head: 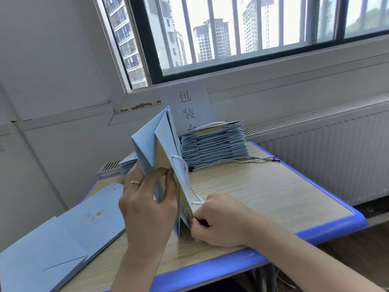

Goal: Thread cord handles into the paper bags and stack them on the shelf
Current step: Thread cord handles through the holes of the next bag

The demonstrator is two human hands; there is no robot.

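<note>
A light blue paper bag (pixel 156 142) stands on its side, partly unfolded, in the middle of the table. My left hand (pixel 147 203) grips its open edge with thumb and fingers. A white twisted cord handle (pixel 181 165) loops out of the bag's side panel. My right hand (pixel 219 220) pinches the cord's lower end at the bag's near corner. Behind the bag lies a stack of flat blue bags (pixel 214 144) with a cord handle on top. More flat blue bags (pixel 63 234) lie at the near left.
Loose white cords (pixel 242 160) lie on the wooden table (pixel 263 186) in front of the far stack. The table has a blue rim. A radiator (pixel 336 148) runs along the wall on the right, below a barred window. A paper sign (pixel 187 106) hangs on the wall.
</note>
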